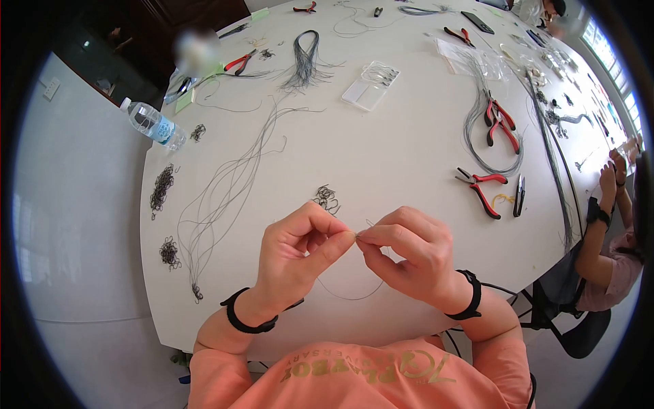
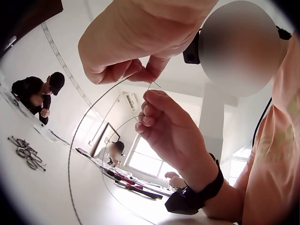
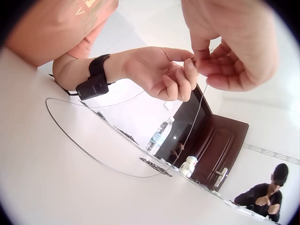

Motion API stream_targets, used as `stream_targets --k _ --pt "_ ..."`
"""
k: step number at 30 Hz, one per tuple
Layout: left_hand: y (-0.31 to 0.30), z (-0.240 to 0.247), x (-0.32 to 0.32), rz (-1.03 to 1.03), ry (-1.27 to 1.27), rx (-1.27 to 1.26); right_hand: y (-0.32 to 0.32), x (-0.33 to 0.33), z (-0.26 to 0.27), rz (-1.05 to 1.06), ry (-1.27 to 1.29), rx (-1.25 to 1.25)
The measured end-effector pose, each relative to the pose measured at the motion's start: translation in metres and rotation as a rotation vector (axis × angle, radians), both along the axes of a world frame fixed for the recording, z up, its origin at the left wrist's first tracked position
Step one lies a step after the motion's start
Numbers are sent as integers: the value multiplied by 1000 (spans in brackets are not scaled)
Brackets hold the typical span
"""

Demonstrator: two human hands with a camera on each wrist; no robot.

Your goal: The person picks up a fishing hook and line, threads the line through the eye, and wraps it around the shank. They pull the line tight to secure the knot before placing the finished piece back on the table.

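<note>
A thin grey wire (image 3: 96, 161) hangs in a wide loop below both hands, over the white table. My left hand (image 1: 298, 253) pinches the wire between thumb and index finger. My right hand (image 1: 413, 253) pinches it too, its fingertips close against the left ones. In the left wrist view a short wire end pokes out between the left hand (image 2: 136, 42) and the right hand (image 2: 171, 122). What lies between the fingertips is too small to make out. Just beyond the hands lies a small pile of dark hooks (image 1: 327, 199).
Long wires (image 1: 225, 170) ending in hooks and more hook piles (image 1: 162, 189) lie left, near a water bottle (image 1: 155, 125). Pliers (image 1: 485, 193) and wire coils are at the right. A clear box (image 1: 370, 86) stands farther back. Another person sits at the right edge.
</note>
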State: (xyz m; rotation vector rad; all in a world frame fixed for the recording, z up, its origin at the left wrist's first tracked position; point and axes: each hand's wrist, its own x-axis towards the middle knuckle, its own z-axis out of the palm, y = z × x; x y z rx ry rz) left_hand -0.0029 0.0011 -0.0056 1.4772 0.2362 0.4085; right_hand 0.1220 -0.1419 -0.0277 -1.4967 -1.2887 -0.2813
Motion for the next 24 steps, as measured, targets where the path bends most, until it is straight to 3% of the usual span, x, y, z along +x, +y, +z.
stream_targets --k 5,10,16,24 --pt "1 -4 0 31 16 27 0 1 -1 -14 -119 24" --pt "0 -6 5 199 -146 579 -1 -4 -1 -31 -221 -15" --pt "6 -5 10 297 -301 988 -4 -2 3 -21 -312 -34" --pt "6 -5 12 237 -338 1113 -7 13 12 -25 -393 -48"
